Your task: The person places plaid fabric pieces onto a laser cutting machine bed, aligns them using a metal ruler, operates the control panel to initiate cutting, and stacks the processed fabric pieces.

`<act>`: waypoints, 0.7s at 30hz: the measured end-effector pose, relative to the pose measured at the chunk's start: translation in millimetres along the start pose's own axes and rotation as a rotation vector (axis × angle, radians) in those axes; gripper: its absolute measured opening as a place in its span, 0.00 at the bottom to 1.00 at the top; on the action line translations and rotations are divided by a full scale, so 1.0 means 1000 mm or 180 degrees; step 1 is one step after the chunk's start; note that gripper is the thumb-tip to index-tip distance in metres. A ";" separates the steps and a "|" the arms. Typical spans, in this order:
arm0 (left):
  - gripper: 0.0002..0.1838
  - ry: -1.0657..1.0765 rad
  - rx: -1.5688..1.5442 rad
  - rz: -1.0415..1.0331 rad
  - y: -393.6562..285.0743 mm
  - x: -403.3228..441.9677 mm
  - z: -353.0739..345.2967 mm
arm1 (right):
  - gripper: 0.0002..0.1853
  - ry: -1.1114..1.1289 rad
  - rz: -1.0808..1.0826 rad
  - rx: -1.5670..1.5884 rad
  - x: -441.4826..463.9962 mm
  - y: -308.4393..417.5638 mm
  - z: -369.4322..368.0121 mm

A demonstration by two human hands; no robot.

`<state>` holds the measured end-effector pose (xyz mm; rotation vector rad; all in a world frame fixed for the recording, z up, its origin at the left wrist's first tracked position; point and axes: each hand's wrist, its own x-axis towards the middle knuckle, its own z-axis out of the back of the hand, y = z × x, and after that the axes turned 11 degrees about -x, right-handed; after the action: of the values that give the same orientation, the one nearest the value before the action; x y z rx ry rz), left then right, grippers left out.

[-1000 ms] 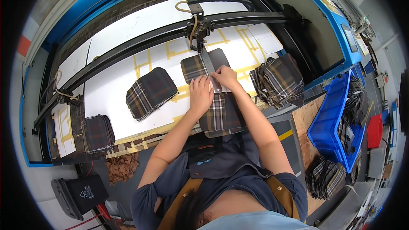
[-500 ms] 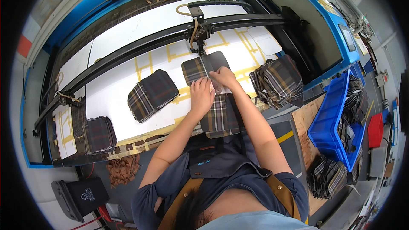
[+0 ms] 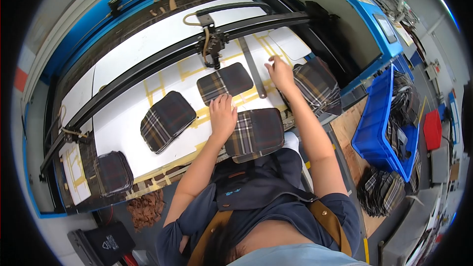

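A plaid fabric panel (image 3: pixel 230 83) with rounded corners lies flat on the white bed, below the machine's head. My left hand (image 3: pixel 223 116) rests with its fingertips on the panel's near edge, fingers stretched out and holding nothing. To the right of the panel lies a steel ruler (image 3: pixel 252 69), slanting across the bed. My right hand (image 3: pixel 281 75) hovers right of the ruler, fingers loosely bent and apart, with nothing visible in them. Nearer to my body, a stack of plaid panels (image 3: pixel 256 133) sits at the bed's front edge.
A black gantry with a cutting head (image 3: pixel 213 49) spans the bed. Further plaid stacks lie at the left (image 3: pixel 167 120), far left (image 3: pixel 113 171) and right (image 3: pixel 318 86). A blue crate (image 3: pixel 374 123) holding plaid pieces stands at the right.
My right hand has moved off the panel to the right. The steel ruler now lies in plain view beside the panel. My left hand stays near the panel's front edge; the view has shifted.
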<state>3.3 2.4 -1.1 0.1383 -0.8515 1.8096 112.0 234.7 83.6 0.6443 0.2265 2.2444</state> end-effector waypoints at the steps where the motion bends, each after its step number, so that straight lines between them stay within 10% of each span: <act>1: 0.27 0.0058 -0.0027 0.0051 -0.002 0.001 0.002 | 0.14 -0.0231 0.0143 0.0258 0.004 0.004 0.030; 12: 0.24 0.0012 -0.0060 -0.0170 0.000 0.000 0.001 | 0.06 -0.2933 0.0415 -0.0292 0.067 -0.116 0.328; 21: 0.23 0.0252 -0.0036 -0.0036 -0.004 0.000 0.006 | 0.22 -0.1608 -0.1217 -0.1315 0.114 -0.329 0.332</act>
<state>4.7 -0.8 5.2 0.0637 -0.8031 1.7877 428.0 530.0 295.1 0.8309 -0.3328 1.6309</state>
